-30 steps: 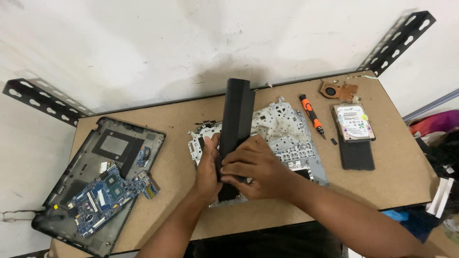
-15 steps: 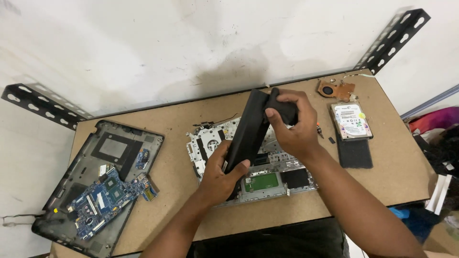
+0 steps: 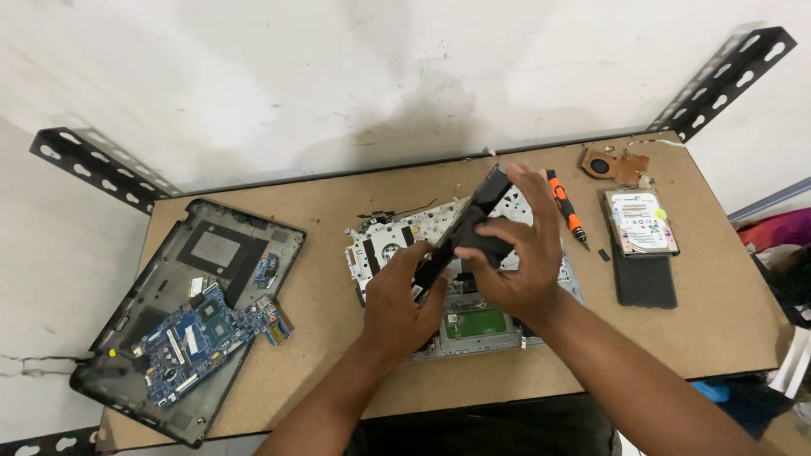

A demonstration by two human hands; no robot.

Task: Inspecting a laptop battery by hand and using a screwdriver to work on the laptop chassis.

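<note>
A long black battery pack point(image 3: 463, 230) hangs tilted above the stripped laptop shell point(image 3: 473, 325) mid-table, left hand point(image 3: 397, 304) clamped on its lower end, right hand point(image 3: 515, 253) wrapped round the upper half. It looks stiff, fairly heavy and smooth-sided, so gripping both ends seems safest. An orange screwdriver point(image 3: 564, 205) lies just beside, the circuit board point(image 3: 203, 338) well apart

Matt black plastic long slab point(image 3: 460, 236), smooth. Dull silver stamped-metal keyboard frame point(image 3: 397, 241) under it. Rough brown fibreboard tabletop point(image 3: 338, 371). Glossy blue circuit board point(image 3: 198, 338) in matt black plastic shell point(image 3: 211, 241). Shiny metal drive point(image 3: 639, 221); coppery metal fan point(image 3: 612, 165).
</note>
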